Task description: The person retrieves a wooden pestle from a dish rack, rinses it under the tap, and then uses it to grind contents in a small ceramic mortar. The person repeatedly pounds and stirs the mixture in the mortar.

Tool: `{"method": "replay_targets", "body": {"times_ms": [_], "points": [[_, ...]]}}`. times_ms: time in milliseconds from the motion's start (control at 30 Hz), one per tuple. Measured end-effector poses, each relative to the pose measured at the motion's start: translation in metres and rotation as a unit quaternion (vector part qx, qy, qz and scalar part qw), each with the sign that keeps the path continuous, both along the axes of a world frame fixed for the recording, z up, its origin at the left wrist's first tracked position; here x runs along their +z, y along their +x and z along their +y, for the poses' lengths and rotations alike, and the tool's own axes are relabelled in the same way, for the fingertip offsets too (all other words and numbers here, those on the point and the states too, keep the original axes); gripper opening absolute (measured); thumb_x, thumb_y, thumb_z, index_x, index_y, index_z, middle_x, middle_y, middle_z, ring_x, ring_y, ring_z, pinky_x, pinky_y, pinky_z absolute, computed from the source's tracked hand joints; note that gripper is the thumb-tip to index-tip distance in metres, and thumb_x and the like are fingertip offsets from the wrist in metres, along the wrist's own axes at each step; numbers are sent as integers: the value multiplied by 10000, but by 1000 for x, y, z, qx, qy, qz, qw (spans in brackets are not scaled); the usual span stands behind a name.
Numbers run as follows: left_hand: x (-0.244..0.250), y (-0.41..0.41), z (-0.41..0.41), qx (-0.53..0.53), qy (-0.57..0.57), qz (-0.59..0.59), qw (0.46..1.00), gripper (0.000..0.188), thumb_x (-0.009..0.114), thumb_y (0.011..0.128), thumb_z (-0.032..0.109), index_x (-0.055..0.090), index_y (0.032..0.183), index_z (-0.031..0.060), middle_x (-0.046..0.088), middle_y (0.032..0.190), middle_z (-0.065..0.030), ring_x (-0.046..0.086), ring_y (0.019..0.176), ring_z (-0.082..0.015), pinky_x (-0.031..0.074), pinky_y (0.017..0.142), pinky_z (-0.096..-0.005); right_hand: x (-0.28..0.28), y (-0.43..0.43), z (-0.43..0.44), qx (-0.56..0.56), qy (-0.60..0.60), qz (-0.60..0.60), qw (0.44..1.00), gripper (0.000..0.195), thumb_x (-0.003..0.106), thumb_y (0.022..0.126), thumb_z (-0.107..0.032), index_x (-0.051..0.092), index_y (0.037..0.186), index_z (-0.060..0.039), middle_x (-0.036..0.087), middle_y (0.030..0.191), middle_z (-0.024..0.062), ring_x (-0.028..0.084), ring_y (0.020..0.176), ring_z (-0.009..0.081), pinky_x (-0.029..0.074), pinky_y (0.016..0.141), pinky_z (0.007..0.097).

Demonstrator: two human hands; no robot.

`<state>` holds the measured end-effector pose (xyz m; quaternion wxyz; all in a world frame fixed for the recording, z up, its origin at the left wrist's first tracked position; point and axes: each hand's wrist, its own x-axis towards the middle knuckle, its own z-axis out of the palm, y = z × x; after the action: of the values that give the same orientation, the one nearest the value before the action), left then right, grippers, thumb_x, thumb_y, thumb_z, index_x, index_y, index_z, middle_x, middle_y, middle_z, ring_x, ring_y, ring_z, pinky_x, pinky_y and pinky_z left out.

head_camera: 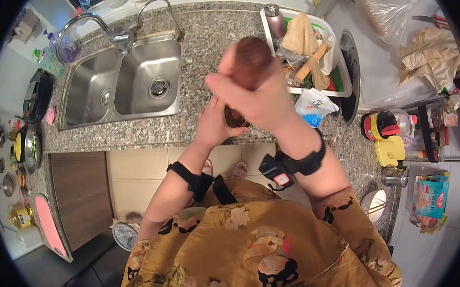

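Note:
My right hand (258,97) grips a dark reddish-brown tool (253,58) with a rounded end, possibly a wooden pestle. Blur softens its outline. Below that hand, a small dark brown vessel (235,117), perhaps a mortar, stands near the front edge of the granite countertop (198,29). My left hand (212,122) is curved around the vessel's left side, thumb along its front. Most of the vessel and its inside are hidden by my hands, as is the tool's lower end.
Left of my hands is a stainless steel double sink (145,81) with a curved faucet (85,19). At the right, a white-rimmed tray (345,75) holds a pink bottle (275,20) and packets. A white and blue packet (315,107) lies before it. A pan lid (349,79) leans alongside.

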<state>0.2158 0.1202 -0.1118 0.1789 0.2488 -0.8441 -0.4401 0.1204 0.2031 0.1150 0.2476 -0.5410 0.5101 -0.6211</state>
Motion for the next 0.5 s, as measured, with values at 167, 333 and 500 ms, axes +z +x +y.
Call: {"method": "replay_targets", "body": {"times_ms": [167,333,500], "points": [[5,4,9,-19,91,57,994,1105,921,529,423,393,1461,151,467,1439,-95,476,1311,-329,381,1048,-533,-21,-4,0,27,-17,-18,999,190,708,840,-24,539,756,-55,533,686,-15,484,611,69,385,546,257],[5,9,9,-16,146,113,983,1106,922,522,424,401,1460,154,476,1430,-97,475,1308,-325,375,1059,-521,6,2,12,32,-37,-51,997,190,722,827,-29,544,764,-52,525,684,-5,489,616,86,399,563,266],[68,13,-2,-89,19,-44,995,1107,920,519,428,408,1462,155,491,1416,-95,475,1306,-322,375,1059,-514,-12,1,12,9,-15,-23,1000,165,769,809,-155,658,835,-37,634,686,-2,575,620,73,479,580,262]]}}
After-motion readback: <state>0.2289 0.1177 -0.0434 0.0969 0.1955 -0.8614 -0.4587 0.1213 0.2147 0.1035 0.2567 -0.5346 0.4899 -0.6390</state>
